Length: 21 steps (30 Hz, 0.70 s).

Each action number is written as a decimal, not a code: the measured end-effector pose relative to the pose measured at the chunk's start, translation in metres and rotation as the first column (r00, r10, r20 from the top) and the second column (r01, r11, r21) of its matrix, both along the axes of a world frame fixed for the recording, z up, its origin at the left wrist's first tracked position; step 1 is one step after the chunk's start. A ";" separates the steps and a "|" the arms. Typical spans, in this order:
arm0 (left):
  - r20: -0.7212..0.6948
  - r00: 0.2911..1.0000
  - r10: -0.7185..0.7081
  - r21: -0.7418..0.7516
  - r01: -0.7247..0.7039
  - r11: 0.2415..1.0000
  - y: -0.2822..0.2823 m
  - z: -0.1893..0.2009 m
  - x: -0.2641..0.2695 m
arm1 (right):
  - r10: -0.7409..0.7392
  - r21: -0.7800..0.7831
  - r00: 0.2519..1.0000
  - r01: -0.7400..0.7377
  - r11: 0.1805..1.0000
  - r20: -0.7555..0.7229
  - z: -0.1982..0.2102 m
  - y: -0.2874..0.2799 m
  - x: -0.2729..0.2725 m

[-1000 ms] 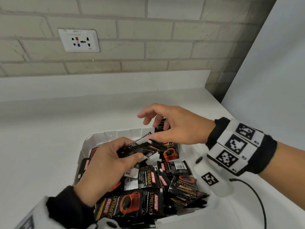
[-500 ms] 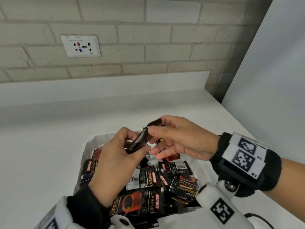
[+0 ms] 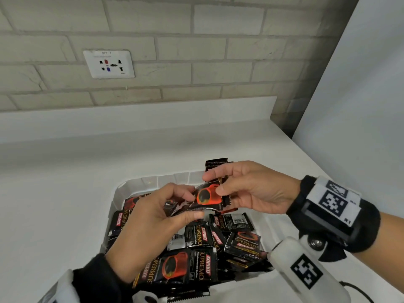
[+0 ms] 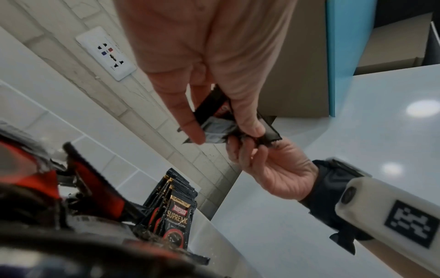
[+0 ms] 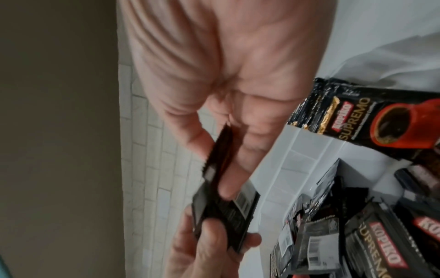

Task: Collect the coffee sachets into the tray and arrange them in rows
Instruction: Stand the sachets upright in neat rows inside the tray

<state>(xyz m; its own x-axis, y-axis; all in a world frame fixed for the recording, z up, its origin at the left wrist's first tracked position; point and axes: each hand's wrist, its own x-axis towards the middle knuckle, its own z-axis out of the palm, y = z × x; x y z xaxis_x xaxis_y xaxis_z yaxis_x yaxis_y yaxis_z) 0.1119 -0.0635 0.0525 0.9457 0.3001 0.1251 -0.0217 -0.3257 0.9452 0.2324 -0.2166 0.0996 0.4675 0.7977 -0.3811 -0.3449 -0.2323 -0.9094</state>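
Above the white tray [image 3: 153,181], both hands hold one black coffee sachet [image 3: 206,196] with a red cup print facing up. My left hand [image 3: 193,204] pinches its left end. My right hand [image 3: 213,183] pinches its right end between thumb and fingers. The wrist views show the same shared hold: left hand [image 4: 223,131], right hand [image 5: 219,169], sachet [image 5: 228,210]. Several loose sachets [image 3: 196,248] lie jumbled in the tray. A short stack of sachets [image 4: 176,206] stands upright against the tray's far wall.
The tray sits on a white counter [image 3: 65,193] that runs back to a brick wall with a socket plate [image 3: 108,64]. A white panel [image 3: 360,106] closes off the right side. A black cable [image 3: 358,291] trails at the lower right.
The hands have lifted the sachet from the pile. My right hand, open above it a second ago, now pinches it. The sachet has turned from edge-on to cup print up.
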 end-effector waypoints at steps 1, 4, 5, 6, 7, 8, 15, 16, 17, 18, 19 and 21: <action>0.015 1.000 0.011 -0.017 -0.011 1.000 0.000 -0.001 -0.001 | 0.012 -0.003 1.000 -0.012 1.000 0.000 0.000 -0.002 0.002; 0.068 0.992 0.106 -0.063 -0.102 0.993 0.003 -0.001 -0.001 | 0.007 -0.018 0.999 -0.006 1.000 0.039 0.002 -0.008 0.010; 0.078 0.987 0.142 -0.077 -0.136 0.988 0.006 -0.001 -0.001 | -0.014 -0.043 0.997 0.017 0.999 0.082 0.003 -0.010 0.014; 0.080 0.982 0.170 -0.106 -0.161 0.981 0.009 -0.001 -0.001 | -0.029 -0.080 0.986 0.043 0.996 0.161 0.003 -0.011 0.018; 0.079 0.977 0.197 -0.138 -0.185 0.973 0.012 -0.002 -0.001 | -0.028 -0.129 0.960 0.067 0.989 0.280 0.003 -0.011 0.023; 0.075 0.973 0.218 -0.168 -0.203 0.965 0.014 -0.003 0.000 | -0.002 -0.190 0.908 0.089 0.978 0.418 0.002 -0.011 0.027; 0.059 0.967 0.247 -0.227 -0.228 0.947 0.020 -0.006 -0.001 | 0.423 -0.545 0.482 0.143 0.826 0.767 -0.017 0.001 0.047; 0.057 0.968 0.245 -0.227 -0.227 0.947 0.020 -0.005 -0.002 | 0.468 -0.573 0.445 0.132 0.809 0.763 -0.020 0.004 0.048; 0.058 0.969 0.242 -0.219 -0.224 0.950 0.020 -0.005 -0.002 | 0.509 -0.598 0.409 0.120 0.793 0.758 -0.024 0.007 0.049; 0.055 0.968 0.245 -0.213 -0.228 0.950 0.021 -0.005 -0.002 | 0.544 -0.618 0.373 0.112 0.778 0.752 -0.027 0.010 0.050; 0.052 0.968 0.247 -0.212 -0.231 0.950 0.021 -0.006 -0.002 | 0.577 -0.639 0.338 0.103 0.762 0.743 -0.030 0.013 0.051; 0.046 0.968 0.248 -0.214 -0.233 0.949 0.023 -0.007 -0.003 | 0.633 -0.670 0.252 0.090 0.737 0.732 -0.037 0.018 0.052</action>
